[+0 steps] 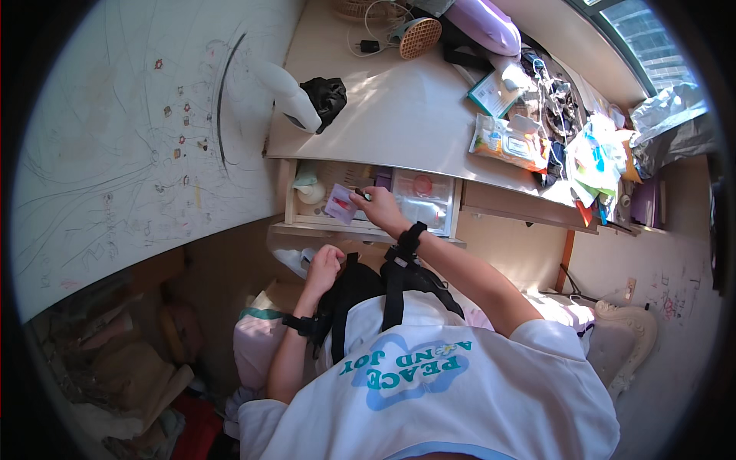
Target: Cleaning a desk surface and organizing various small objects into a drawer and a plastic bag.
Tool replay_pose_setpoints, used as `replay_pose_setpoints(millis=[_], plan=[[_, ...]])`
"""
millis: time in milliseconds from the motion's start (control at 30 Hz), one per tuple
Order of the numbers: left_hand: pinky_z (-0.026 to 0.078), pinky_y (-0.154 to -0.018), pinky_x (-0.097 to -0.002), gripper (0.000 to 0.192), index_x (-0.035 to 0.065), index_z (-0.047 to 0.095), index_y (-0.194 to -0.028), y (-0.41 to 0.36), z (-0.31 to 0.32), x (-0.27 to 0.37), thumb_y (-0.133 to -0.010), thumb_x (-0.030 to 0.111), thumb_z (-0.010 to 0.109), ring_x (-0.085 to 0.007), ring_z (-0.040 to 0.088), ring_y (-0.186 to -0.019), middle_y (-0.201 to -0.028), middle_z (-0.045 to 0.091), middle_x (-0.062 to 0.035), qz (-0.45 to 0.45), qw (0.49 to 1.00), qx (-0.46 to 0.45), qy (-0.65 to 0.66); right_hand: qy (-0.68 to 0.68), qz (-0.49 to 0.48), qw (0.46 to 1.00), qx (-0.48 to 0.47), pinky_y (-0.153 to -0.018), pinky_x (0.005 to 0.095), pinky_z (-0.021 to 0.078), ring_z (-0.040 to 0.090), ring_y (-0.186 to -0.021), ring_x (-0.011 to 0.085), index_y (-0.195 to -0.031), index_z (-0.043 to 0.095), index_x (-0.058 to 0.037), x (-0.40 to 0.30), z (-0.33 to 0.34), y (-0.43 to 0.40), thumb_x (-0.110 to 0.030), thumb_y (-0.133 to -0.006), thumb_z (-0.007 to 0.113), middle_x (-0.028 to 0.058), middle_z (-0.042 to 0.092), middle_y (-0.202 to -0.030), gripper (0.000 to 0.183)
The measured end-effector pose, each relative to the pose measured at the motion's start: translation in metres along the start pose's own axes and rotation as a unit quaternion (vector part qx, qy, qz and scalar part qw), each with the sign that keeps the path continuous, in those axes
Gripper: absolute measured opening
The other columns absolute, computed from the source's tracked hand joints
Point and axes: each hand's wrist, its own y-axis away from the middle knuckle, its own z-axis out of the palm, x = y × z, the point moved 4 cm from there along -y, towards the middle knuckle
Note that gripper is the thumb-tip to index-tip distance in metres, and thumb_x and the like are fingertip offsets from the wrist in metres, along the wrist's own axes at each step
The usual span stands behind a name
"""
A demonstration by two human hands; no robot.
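Observation:
My right hand (376,207) reaches over an open desk drawer (290,201) and pinches a small pale-purple card or packet (341,204) with a red mark on it. A small dark item (362,194) shows at the same fingers; its kind is unclear. Just in front of the drawer, my left hand (326,267) is curled with nothing visible in it. Inside the drawer, a white bottle (311,193) lies at the left. A clear plastic box (425,198) with a round pink item (422,185) fills the right side.
Over the drawer, the desktop (397,109) bears a white curved device (293,100) beside a black bag (326,100). Further right are a wet-wipes pack (509,144), a teal-edged box (493,94) and tangled cables. A chair (624,339) stands at right; heaped items (126,374) lie lower left.

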Motion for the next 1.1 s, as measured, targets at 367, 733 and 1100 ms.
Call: replay_pose_setpoints(millis=[367,733,1100], plan=[[0.033,-0.043,-0.0185,0.020,0.0025,0.058,-0.092,-0.021,0.005,-0.026,-0.094,0.014,0.041,-0.0047,0.044,-0.049,-0.058,0.051,-0.0001,-0.052,0.993,-0.096,0.052,-0.037,0.091,0.994,0.047,-0.069,0.0346,0.0506,0.066,-0.071,0.0280,-0.098,0.059,0.0065,0.062,-0.007,-0.047,-0.024,-0.083,0.057,0.0191,0.066,-0.078,0.034],[0.036,-0.043,-0.0191,0.043,0.0017,0.039,-0.122,-0.063,0.019,-0.064,-0.083,0.008,0.056,-0.0100,0.056,-0.061,-0.105,0.057,-0.0107,-0.224,0.952,-0.171,0.118,-0.286,0.155,0.940,-0.106,-0.049,0.0245,0.0404,0.056,-0.057,0.0136,-0.101,0.057,0.0016,0.048,-0.060,0.008,-0.039,-0.093,0.035,0.0110,0.067,-0.082,0.047],[0.039,-0.050,-0.0225,0.023,-0.0032,0.055,-0.103,-0.118,0.025,-0.013,-0.080,0.001,0.053,-0.0121,0.051,-0.059,-0.081,0.060,-0.0094,-0.179,0.957,-0.211,0.093,-0.653,0.061,0.755,0.000,-0.083,0.0359,0.0476,0.059,-0.097,0.0244,-0.128,0.038,0.0049,0.057,-0.133,0.101,-0.019,-0.088,0.040,0.0201,0.054,-0.119,0.047]])
